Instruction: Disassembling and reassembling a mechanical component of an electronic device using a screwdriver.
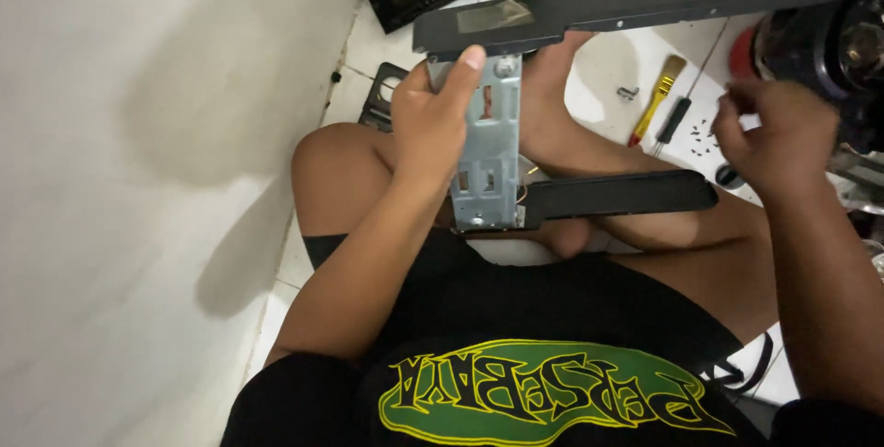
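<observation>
- A grey metal bracket (486, 148) stands upright over the seated person's lap, with two black bars joined to it: a long upper bar (645, 0) and a shorter lower bar (617, 197), both reaching to the right.
- The left hand (431, 120) is wrapped around the bracket, thumb pressed near its top.
- The right hand (773, 134) hovers apart on the right, fingers curled together; whether it pinches anything cannot be told.
- A rectangular tan sticker (495, 16) sits on the upper bar's left end.
- On the white floor (608, 65) lie a yellow-handled brush (657, 97), a black-handled screwdriver (680, 114) and small dark screws (703, 134).
</observation>
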